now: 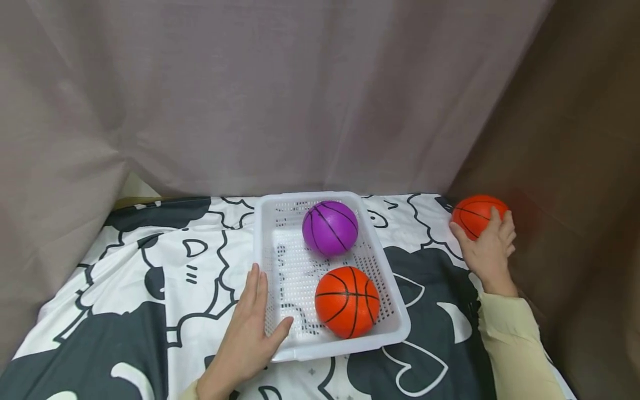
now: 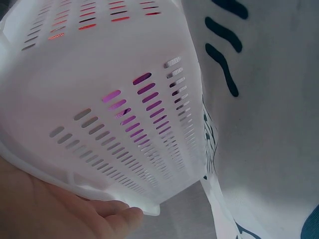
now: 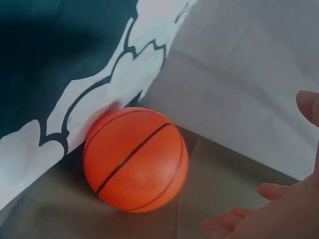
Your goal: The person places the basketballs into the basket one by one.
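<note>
A white perforated plastic basket (image 1: 340, 350) stands on the patterned cloth. In it lie a purple ball (image 1: 330, 228) towards the back and an orange toy basketball (image 1: 347, 303) towards the front. My left hand (image 1: 250, 336) rests along the basket's left rim, fingers extended and thumb spread over the inside. From below, the left wrist view shows fingers (image 2: 117, 216) against the rim. At the far right, my right hand (image 1: 487, 253) reaches towards a second orange basketball (image 1: 472, 210), fingers spread. The right wrist view shows a gap between that ball (image 3: 137, 159) and the hand (image 3: 274, 214).
Black-and-white cartoon cloth (image 1: 200, 283) covers the surface around the basket. A grey-beige curtain (image 1: 300, 100) hangs along the back, and a darker brown one (image 1: 575, 166) closes off the right side, close beside the far-right ball.
</note>
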`<state>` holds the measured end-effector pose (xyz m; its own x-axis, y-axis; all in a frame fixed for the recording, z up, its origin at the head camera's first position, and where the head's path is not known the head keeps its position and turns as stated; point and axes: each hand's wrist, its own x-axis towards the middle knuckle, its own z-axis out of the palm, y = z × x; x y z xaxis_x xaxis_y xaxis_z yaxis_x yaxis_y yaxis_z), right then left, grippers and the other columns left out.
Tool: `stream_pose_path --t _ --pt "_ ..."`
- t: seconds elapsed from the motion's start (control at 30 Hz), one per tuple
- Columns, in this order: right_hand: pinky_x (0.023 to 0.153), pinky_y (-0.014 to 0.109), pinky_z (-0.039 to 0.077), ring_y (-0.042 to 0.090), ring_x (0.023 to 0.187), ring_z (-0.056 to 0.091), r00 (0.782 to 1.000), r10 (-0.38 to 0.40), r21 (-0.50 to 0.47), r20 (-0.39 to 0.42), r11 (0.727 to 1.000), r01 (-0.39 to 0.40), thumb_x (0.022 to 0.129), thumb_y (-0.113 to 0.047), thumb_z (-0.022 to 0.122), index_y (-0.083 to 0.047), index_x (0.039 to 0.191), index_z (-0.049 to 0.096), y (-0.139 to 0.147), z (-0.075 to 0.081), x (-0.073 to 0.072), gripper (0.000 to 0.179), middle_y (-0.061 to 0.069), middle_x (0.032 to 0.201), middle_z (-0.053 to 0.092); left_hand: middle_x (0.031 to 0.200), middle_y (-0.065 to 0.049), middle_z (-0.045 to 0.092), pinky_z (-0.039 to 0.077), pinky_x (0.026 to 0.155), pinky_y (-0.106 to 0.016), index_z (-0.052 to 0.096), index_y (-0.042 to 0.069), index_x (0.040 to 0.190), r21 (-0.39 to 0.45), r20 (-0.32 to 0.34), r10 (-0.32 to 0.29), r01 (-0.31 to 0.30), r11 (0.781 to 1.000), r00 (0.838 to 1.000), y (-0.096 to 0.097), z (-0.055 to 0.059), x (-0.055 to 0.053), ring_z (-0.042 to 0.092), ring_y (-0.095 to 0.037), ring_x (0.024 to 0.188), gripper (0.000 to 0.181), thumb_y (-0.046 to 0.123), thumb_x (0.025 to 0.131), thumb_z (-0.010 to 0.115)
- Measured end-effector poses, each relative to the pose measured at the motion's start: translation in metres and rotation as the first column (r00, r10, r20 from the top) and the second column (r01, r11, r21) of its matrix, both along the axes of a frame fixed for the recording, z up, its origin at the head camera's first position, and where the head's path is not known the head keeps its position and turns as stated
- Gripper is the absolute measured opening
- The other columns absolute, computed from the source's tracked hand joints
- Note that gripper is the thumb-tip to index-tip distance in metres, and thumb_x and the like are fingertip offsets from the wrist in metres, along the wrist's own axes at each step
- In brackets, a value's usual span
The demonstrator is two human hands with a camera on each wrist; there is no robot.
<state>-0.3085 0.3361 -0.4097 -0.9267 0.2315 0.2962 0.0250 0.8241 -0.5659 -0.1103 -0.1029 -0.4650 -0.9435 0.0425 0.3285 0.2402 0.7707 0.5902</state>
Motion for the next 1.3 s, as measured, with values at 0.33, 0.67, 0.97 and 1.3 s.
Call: stream_pose_path --t 0.33,0.67,0.97,1.3 --pt "0.103 0.075 -0.002 0.046 0.144 -0.009 0.990 0.033 0.035 0.136 0.999 -0.039 0.092 -0.050 0.056 -0.002 0.154 -0.010 0.003 -0.016 -0.014 0.102 0.024 0.159 -0.012 0.163 -0.010 -0.002 0.021 0.114 -0.051 0.018 -0.004 0.153 -0.016 0.062 0.001 0.000 1.000 0.998 0.001 0.002 0.000 0.008 -0.027 0.148 0.093 0.045 0.089 0.064" --pt "0.102 0.076 0.008 0.061 0.130 0.018 0.981 0.056 0.012 0.187 0.998 -0.059 0.092 -0.053 0.056 -0.002 0.154 -0.009 0.000 -0.030 -0.017 0.103 0.042 0.147 0.019 0.163 -0.009 -0.003 0.021 0.114 -0.051 0.018 -0.003 0.153 -0.013 0.067 0.015 -0.014 1.000 0.998 0.001 0.000 0.003 0.009 -0.027 0.148 0.092 0.046 0.090 0.064" --pt "0.104 0.073 0.007 0.052 0.137 0.002 0.998 -0.016 0.030 0.067 0.999 0.014 0.089 -0.044 0.063 0.004 0.152 0.003 0.005 -0.031 -0.025 0.100 0.030 0.156 -0.006 0.163 -0.013 0.001 0.022 0.113 -0.052 0.019 -0.005 0.152 -0.014 0.046 0.013 -0.013 1.000 0.999 0.001 0.001 0.000 0.011 -0.030 0.147 0.092 0.046 0.089 0.064" --pt "0.105 0.070 0.006 0.052 0.140 0.006 0.991 -0.067 0.017 0.119 0.998 0.065 0.090 -0.045 0.060 -0.003 0.152 -0.016 0.017 -0.029 -0.036 0.106 0.032 0.156 0.005 0.163 -0.011 -0.001 0.022 0.113 -0.052 0.016 -0.003 0.153 -0.018 0.056 0.011 -0.010 1.000 0.998 0.001 0.003 0.000 0.009 -0.027 0.148 0.093 0.046 0.090 0.064"
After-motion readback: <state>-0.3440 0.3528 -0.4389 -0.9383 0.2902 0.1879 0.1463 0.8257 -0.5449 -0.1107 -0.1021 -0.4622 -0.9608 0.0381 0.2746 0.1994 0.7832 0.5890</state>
